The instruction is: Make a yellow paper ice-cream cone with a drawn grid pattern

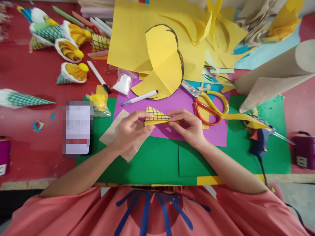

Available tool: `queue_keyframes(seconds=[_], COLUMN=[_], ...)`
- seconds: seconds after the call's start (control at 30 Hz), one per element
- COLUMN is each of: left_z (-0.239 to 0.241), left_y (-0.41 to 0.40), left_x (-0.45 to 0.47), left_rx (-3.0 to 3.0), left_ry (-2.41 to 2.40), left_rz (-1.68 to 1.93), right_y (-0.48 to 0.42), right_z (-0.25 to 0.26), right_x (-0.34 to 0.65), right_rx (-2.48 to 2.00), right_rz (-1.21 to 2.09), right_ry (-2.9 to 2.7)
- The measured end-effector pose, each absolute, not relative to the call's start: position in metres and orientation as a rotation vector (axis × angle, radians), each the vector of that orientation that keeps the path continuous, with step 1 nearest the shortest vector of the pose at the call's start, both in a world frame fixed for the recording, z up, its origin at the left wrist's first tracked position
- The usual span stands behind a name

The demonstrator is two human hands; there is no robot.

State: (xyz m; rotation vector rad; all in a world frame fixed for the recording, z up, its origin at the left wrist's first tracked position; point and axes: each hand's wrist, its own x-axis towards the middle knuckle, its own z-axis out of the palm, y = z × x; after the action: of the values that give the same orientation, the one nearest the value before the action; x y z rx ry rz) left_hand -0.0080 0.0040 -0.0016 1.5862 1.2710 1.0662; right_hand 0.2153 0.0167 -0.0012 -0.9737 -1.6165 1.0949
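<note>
Two hands grasp one yellow paper cone [156, 117], black grid lines drawn on it: left hand [130, 129] pinches the wide end, right hand [188, 126] the tip, over purple sheet [172, 105].

Phone screen [78, 127] blurred out; paper cone [157, 117] partly hidden under fingers.

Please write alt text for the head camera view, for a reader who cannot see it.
Both hands, left and right, hold a small yellow paper cone with a dark grid pattern over purple paper on green paper. Scissors and a glue gun lie to the right; finished cones lie at upper left.
</note>
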Motion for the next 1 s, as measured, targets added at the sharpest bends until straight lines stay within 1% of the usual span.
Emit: queue_keyframes(seconds=[0.17,0.4,0.53,0.7,1.0], left_z=[0.002,0.000,0.001,0.004,-0.002], left_y=[0.006,0.008,0.006,0.005,0.007], left_x=[-0.005,-0.006,-0.004,-0.002,-0.003], left_rx=[1.618,1.480,1.452,1.430,1.337], left_ry=[1.375,1.508,1.531,1.524,1.456], left_rz=[1.160,1.245,1.239,1.234,1.251], right_y=[0.013,0.010,0.005,0.003,0.008], right_z=[-0.002,-0.005,-0.005,-0.003,0.001], right_x=[0.213,0.212,0.211,0.212,0.213], right_rx=[-0.956,-0.974,-1.070,-1.025,-0.860], right_rz=[1.117,1.244,1.102,0.879,0.856], right_ry=[-1.624,-1.585,-1.759,-1.859,-1.851])
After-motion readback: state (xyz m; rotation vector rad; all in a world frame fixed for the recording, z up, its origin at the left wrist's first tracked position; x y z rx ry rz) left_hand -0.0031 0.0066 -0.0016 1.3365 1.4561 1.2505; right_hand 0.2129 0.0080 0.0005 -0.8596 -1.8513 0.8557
